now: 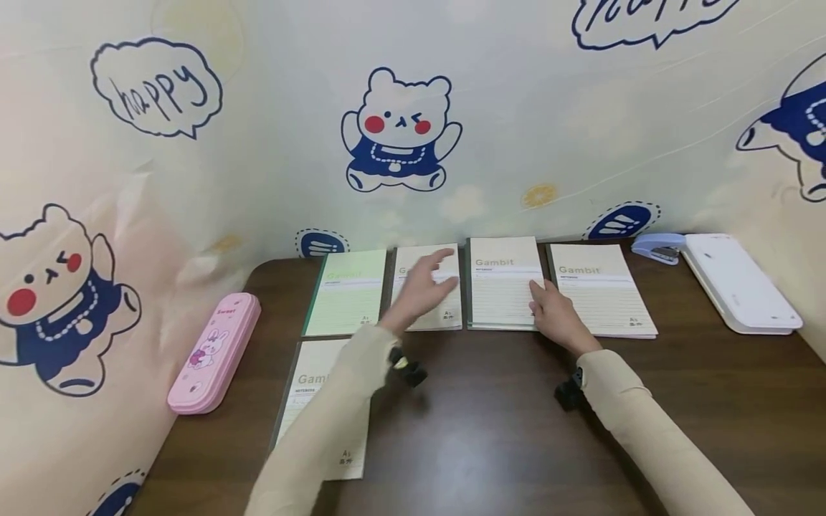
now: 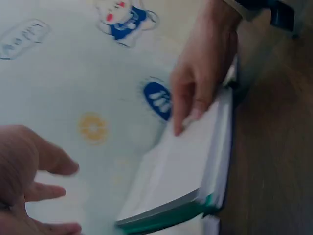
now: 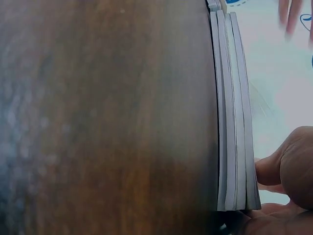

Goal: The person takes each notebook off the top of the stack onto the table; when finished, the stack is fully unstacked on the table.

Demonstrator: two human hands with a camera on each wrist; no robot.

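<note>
Left hand (image 1: pixel 422 287) hovers open, fingers spread, over a beige notebook (image 1: pixel 431 312); right hand (image 1: pixel 556 315) rests open, fingertips on the stacked notebook (image 1: pixel 503 283), table (image 1: pixel 490 430).

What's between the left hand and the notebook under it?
Nothing visible: the left hand hovers open, blurred, directly over the second notebook. The right hand rests on the stacked notebooks beside it.

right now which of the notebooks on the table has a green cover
The pale green notebook at the left end of the back row, just left of the left hand; the other Gambit notebooks have cream covers.
</note>
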